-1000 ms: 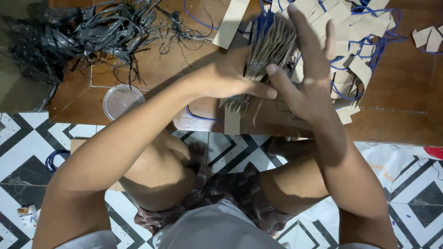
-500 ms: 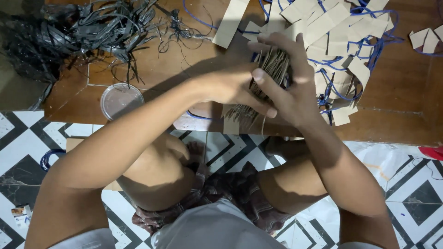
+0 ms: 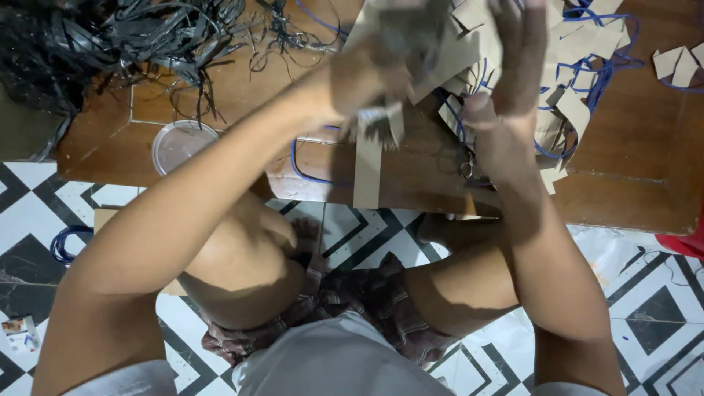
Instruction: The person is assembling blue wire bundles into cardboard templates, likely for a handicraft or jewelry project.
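Note:
My left hand (image 3: 363,77) is shut on a bundle of thin brown strips (image 3: 411,33), which is blurred by motion near the top of the view. A flat cardboard strip (image 3: 367,172) hangs down from just below that hand. My right hand (image 3: 506,81) is beside the bundle on its right, with its fingers stretched straight upward and nothing gripped in them. Both hands are above a low wooden table (image 3: 631,183), and my knees are tucked under its near edge.
A tangle of black strips (image 3: 88,37) fills the table's far left. A clear round lid (image 3: 183,143) lies near the left corner. Cut cardboard pieces with blue cord (image 3: 579,81) are piled at the right. The floor has black-and-white tiles (image 3: 29,220), with a red object (image 3: 693,242) at the right edge.
Both hands have risen toward the top of the view with the bundle. My right hand has gone from wrapping the bundle to straight fingers beside it.

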